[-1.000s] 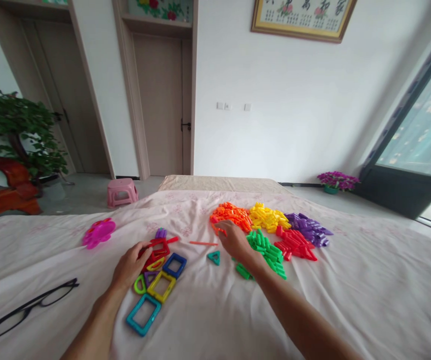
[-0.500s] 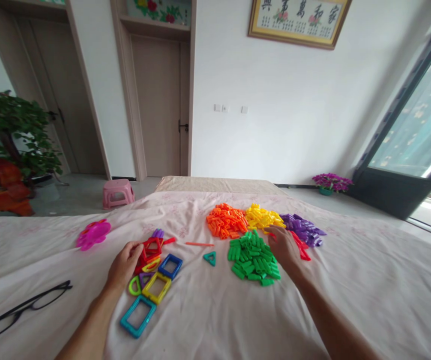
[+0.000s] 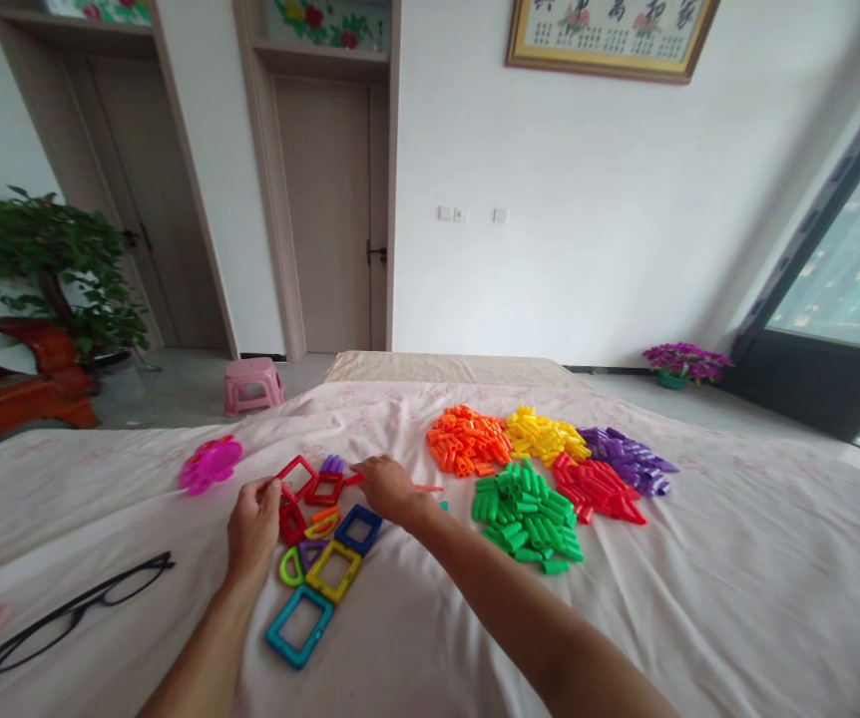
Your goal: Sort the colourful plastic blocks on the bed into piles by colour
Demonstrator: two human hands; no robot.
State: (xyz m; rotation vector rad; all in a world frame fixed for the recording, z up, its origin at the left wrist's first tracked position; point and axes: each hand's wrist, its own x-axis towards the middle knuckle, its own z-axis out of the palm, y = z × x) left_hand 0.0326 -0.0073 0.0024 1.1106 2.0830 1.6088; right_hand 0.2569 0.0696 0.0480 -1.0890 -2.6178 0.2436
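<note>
My left hand (image 3: 254,519) pinches a red square frame (image 3: 297,479), tilted above other magnetic tiles. Beneath and beside it lie red frames, a blue square (image 3: 359,530), a yellow square (image 3: 333,571), a teal square (image 3: 299,626) and a green half-ring (image 3: 290,566). My right hand (image 3: 385,489) is just right of these tiles, fingers together and pointing left, at a small red piece (image 3: 355,480); its fingertips are partly hidden. Piles of orange (image 3: 467,440), yellow (image 3: 546,436), green (image 3: 527,517), red (image 3: 599,488) and purple (image 3: 629,460) pieces lie to the right.
Black glasses (image 3: 71,618) lie on the pale cloth (image 3: 415,648) at the left. A pink flower-shaped tray (image 3: 211,465) sits behind my left hand. Beyond the covered surface stand a pink stool (image 3: 252,386) and a potted purple plant (image 3: 686,362).
My right hand has moved left from the red pile to the tiles. My left hand has lifted the red frame apart from the other red ones. The view has shifted slightly.
</note>
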